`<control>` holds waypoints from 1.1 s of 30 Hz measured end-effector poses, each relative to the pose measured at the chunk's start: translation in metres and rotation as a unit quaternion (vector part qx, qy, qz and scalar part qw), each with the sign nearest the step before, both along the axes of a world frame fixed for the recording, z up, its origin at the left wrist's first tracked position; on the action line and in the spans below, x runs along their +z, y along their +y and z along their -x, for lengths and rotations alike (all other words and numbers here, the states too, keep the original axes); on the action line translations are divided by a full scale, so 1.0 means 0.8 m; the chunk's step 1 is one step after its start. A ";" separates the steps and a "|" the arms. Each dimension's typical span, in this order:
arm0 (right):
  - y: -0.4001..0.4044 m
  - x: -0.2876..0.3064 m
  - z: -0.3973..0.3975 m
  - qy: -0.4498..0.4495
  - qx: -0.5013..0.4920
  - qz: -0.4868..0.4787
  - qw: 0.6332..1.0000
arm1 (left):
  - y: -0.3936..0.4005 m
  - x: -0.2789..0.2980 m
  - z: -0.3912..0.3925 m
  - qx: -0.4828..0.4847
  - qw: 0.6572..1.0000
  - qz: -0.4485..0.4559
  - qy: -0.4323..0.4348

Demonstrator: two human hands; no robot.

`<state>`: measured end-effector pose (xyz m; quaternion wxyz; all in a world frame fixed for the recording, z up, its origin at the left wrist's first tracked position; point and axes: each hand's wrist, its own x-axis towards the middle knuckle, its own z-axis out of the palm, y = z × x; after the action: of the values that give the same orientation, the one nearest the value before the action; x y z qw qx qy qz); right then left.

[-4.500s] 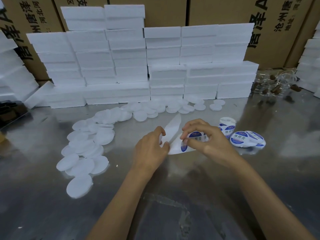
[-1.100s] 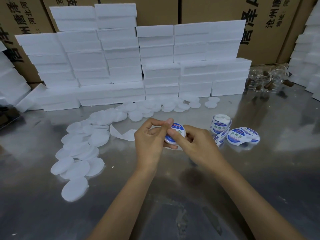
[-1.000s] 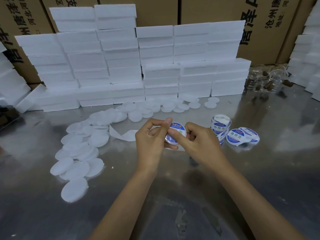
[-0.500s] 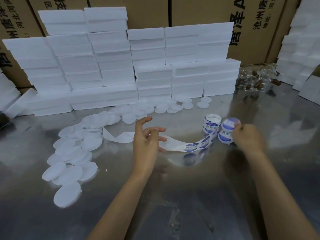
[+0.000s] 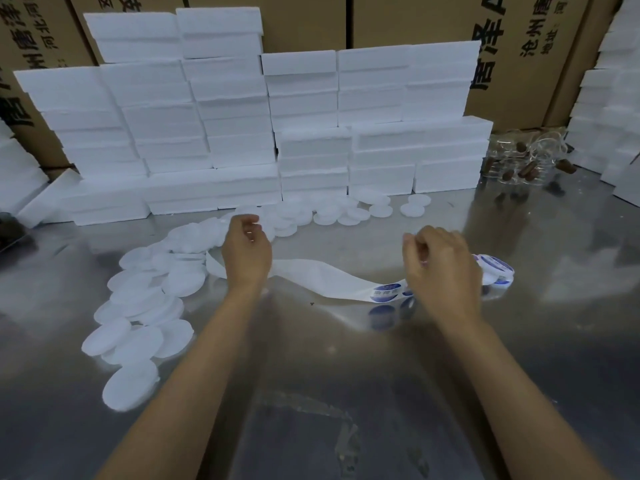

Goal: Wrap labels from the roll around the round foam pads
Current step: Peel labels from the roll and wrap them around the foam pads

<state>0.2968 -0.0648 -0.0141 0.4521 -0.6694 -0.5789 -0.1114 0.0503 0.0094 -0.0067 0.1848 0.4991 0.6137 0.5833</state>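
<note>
Several plain white round foam pads lie spread over the left of the shiny metal table, and more pads line the foot of the foam stacks. A white label strip with blue round labels snakes between my hands. My left hand hovers over the strip's left end near the pads, fingers loosely curled, holding nothing. My right hand hangs above the strip's right end, fingers loosely curled with nothing seen in them. It hides the label roll. Labelled pads lie just right of it.
Stacks of white foam blocks form a wall at the back, with cardboard boxes behind. More foam stacks stand at the right edge. Clear bags with brown pieces sit at the back right.
The labelled pad that both hands held went right with my right hand onto the finished pile. Both hands now hold nothing, and my left hand has moved up toward the plain pads.
</note>
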 end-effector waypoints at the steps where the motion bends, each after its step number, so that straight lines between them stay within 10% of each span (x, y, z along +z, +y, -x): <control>1: 0.000 -0.001 0.004 -0.015 0.019 -0.010 1.000 | 0.018 -0.002 0.007 0.003 0.998 0.041 0.037; 13: 0.005 -0.006 0.009 0.018 0.088 0.040 0.995 | 0.113 -0.025 0.025 0.017 0.939 0.251 0.236; 19: -0.001 0.011 -0.012 0.091 0.164 0.147 0.971 | 0.107 -0.029 0.036 0.009 0.966 0.202 0.161; 26: -0.007 0.013 -0.023 -0.035 0.229 0.310 0.922 | 0.046 0.014 0.016 -0.018 0.998 0.059 0.034; 33: -0.018 0.019 0.016 -0.017 0.267 0.284 0.921 | -0.067 0.005 -0.045 -0.173 0.985 -0.020 0.006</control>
<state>0.2842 -0.0791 0.0007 0.2458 -0.5887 -0.7509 0.1710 0.0862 -0.0442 -0.0026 0.2693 0.6047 0.5073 0.5518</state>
